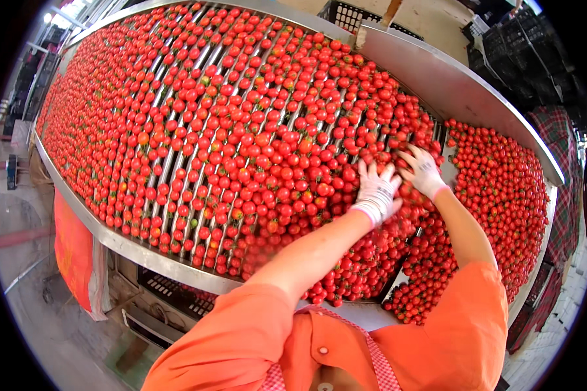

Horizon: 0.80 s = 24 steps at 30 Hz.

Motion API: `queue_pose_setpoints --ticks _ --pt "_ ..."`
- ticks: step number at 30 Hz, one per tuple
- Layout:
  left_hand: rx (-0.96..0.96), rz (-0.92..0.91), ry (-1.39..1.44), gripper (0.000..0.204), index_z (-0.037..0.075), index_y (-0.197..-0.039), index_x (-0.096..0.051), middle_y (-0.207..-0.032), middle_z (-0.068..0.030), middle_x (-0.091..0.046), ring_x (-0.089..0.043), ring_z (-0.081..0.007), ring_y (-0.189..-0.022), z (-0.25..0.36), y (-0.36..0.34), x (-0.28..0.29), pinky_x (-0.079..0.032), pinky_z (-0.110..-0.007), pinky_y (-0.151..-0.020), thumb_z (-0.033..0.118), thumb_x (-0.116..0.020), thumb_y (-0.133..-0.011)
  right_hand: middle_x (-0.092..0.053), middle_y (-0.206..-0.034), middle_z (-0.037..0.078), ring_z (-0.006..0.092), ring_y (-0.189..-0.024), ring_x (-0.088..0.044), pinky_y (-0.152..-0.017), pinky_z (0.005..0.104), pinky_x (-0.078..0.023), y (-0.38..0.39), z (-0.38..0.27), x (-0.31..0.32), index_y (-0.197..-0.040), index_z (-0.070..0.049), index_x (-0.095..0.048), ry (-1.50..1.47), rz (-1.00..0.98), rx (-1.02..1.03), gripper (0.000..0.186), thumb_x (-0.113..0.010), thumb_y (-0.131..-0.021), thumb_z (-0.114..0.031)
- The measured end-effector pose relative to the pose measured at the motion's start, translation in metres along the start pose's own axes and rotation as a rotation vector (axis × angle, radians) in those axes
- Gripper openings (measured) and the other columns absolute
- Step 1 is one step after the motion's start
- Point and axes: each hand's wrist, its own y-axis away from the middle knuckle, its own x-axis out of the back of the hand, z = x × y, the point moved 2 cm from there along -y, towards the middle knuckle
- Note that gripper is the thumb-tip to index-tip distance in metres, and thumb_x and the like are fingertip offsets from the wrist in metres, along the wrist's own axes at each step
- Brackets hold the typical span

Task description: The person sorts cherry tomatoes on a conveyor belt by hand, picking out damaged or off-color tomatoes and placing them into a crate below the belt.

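Observation:
Small red cherry tomatoes (287, 153) lie in a thick layer over a metal roller conveyor (209, 58). My left hand (377, 193), in a white glove, rests on the heap near the conveyor's right end with its fingers spread. Beside it on the right, my right hand (424, 173), also gloved in white, reaches into the tomatoes with fingers apart; its fingertips are slightly blurred. Neither hand shows anything gripped. A few greenish and orange tomatoes are mixed among the red ones. Under my arms the heap is partly hidden.
A second bed of tomatoes (496, 202) lies to the right, past a gap at the rollers' end. Metal side walls (456, 85) edge the conveyor. Black crates (522, 52) are stacked at the far right. An orange cloth (72, 251) hangs at the left, near a crate underneath (169, 290).

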Motion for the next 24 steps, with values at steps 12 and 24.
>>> queue_pose_setpoints --ticks 12,24 --pt "-0.102 0.822 -0.053 0.019 0.004 -0.092 -0.064 -0.093 -0.0157 -0.062 -0.061 -0.0353 -0.085 -0.155 0.075 0.163 -0.051 -0.043 -0.077 0.011 -0.065 -0.074 -0.052 -0.133 0.024 0.0384 -0.113 -0.059 -0.099 0.0433 -0.049 -0.041 -0.174 0.065 -0.123 -0.004 -0.060 -0.317 0.179 0.072 0.054 -0.074 -0.075 -0.025" --pt "0.243 0.664 -0.337 0.030 0.021 -0.110 -0.066 -0.129 -0.0109 -0.055 -0.040 -0.0369 -0.131 -0.192 0.131 0.109 -0.021 -0.060 -0.113 0.036 -0.066 -0.085 -0.053 -0.130 0.009 0.0348 -0.117 -0.050 -0.090 0.0512 -0.048 -0.072 -0.286 0.025 -0.116 -0.016 -0.061 -0.158 0.346 0.373 0.049 -0.073 -0.074 -0.038"
